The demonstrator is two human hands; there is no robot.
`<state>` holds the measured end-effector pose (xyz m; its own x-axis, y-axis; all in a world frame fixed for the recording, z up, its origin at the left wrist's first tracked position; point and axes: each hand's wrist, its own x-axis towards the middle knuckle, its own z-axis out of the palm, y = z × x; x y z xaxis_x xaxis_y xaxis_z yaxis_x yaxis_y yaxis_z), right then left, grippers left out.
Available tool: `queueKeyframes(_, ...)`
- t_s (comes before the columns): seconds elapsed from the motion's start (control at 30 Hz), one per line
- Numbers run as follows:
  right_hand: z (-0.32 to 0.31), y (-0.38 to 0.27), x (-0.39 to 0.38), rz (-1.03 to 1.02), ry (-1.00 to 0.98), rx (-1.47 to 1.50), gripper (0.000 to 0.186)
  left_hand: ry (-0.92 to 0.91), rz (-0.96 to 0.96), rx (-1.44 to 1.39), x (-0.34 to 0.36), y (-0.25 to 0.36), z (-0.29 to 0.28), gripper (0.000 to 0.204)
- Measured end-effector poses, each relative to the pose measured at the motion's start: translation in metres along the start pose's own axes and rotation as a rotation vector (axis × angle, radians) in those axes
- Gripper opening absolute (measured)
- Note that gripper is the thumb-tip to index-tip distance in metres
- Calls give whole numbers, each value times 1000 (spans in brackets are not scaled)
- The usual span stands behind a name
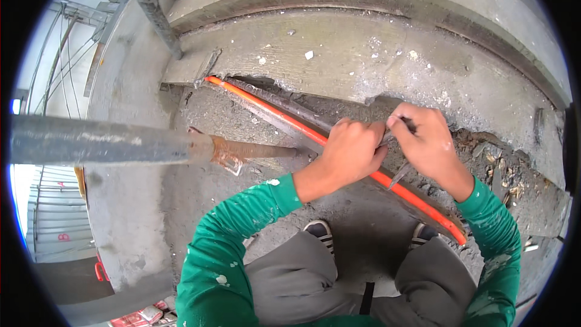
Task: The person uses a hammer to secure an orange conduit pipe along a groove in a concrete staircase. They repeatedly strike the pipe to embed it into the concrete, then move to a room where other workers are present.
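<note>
My left hand point(352, 150) and my right hand point(426, 145) are close together above the middle of a long orange strip point(284, 120). Both have curled fingers, pinching a small greyish piece point(387, 135) between them. Its kind is unclear, since the fingers cover most of it. Below the right hand a narrow grey pointed piece point(399, 175) crosses the orange strip; its upper end is hidden. The orange strip runs slantwise from upper left to lower right, along a dark straight bar or board point(266, 109).
A grey metal prop point(109, 139) with a rusty end reaches in from the left. Another pole point(151, 9) stands at upper left. Beyond the strip lies a rough concrete ledge point(327, 48) with a broken edge. Rubble point(502, 175) lies at right. My shoes point(319, 233) are below.
</note>
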<state>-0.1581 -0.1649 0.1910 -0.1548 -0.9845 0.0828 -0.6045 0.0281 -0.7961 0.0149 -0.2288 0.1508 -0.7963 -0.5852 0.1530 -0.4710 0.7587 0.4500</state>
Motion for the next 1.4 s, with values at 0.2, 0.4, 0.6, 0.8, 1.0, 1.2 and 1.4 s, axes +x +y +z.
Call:
queueKeyframes(0.2,12,49,-2,-188,238,379,17,-29,-2,-59,26,-1,-4,21)
queueKeyframes(0.4,20,45,16,-217,376,705,9,9,-38,-38,37,-6,-13,24)
queueKeyframes(0.6,16,7,16,-172,454,877,7,7,-52,-53,35,0,-34,24)
queueKeyframes(0.8,10,-13,13,-277,397,790,6,-19,-45,-75,29,1,-53,24)
queueKeyframes(1.0,13,-18,18,-236,421,755,20,306,82,-24,27,-8,-26,27)
queueKeyframes(1.2,13,-38,25,-129,496,719,29,465,116,60,32,-8,-25,27)
queueKeyframes(1.4,11,-25,24,-213,414,673,30,321,27,20,28,-4,-32,25)
